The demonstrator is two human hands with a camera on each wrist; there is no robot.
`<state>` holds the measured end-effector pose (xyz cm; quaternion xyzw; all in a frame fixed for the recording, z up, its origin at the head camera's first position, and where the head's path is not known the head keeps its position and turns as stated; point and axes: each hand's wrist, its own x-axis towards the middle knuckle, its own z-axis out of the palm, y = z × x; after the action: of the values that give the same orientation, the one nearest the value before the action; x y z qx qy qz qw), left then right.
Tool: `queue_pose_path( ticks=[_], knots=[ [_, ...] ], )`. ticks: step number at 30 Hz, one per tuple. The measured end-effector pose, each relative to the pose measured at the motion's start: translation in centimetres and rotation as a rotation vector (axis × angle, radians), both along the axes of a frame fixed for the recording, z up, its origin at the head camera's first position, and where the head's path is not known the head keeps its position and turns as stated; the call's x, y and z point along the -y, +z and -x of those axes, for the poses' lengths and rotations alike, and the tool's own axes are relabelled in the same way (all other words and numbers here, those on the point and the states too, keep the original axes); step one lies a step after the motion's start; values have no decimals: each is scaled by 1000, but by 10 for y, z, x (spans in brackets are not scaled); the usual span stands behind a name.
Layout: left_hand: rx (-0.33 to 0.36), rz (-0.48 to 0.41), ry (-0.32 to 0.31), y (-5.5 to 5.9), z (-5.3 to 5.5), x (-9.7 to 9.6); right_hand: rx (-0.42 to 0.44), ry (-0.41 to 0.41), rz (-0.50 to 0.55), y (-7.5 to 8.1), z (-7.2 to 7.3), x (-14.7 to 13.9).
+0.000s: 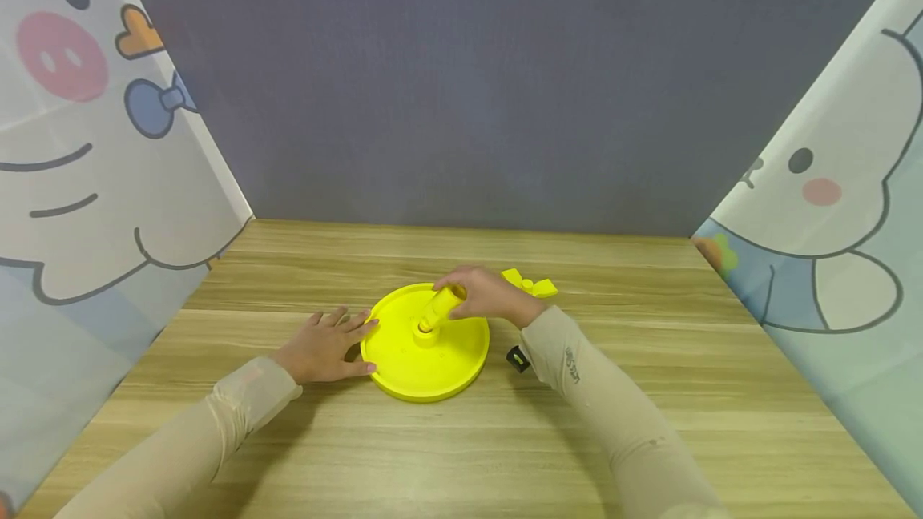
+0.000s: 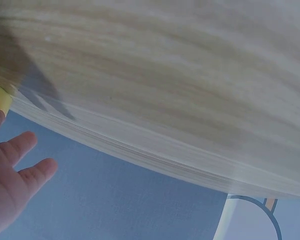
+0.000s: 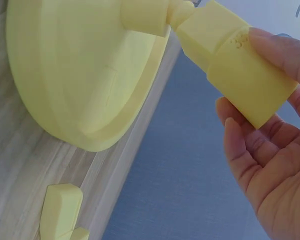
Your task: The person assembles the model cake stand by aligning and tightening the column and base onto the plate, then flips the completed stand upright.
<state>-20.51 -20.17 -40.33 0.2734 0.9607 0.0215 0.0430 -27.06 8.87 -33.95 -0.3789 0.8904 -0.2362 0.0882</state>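
Leaning in the right hand (image 1: 489, 295) — yellow tube (image 3: 240, 70)

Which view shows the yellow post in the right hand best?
Right wrist: the post is large there, its side marking visible. The head view shows it small, partly covered by the right hand; the left wrist view misses it.

Got yellow post (image 1: 437, 312) tilted at central hub (image 1: 427, 339) of yellow disc (image 1: 400, 363).
Have disc flat on desk (image 1: 346, 439), round, rim raised. Have post leaning right in head view, hollow wide end up, faceted mid-section, rounded tip at hub mouth; can't tell seating depth.
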Motion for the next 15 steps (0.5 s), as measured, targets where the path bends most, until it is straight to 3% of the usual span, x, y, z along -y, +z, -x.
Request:
queue_pose_path(
  ticks=[6, 15],
  knots=[
    [2, 7, 1, -1, 0, 0, -10, 2, -40, 0, -1, 5],
    [5, 8, -5, -1, 2, 1, 7, 4, -12, -3, 0, 9]
  ],
)
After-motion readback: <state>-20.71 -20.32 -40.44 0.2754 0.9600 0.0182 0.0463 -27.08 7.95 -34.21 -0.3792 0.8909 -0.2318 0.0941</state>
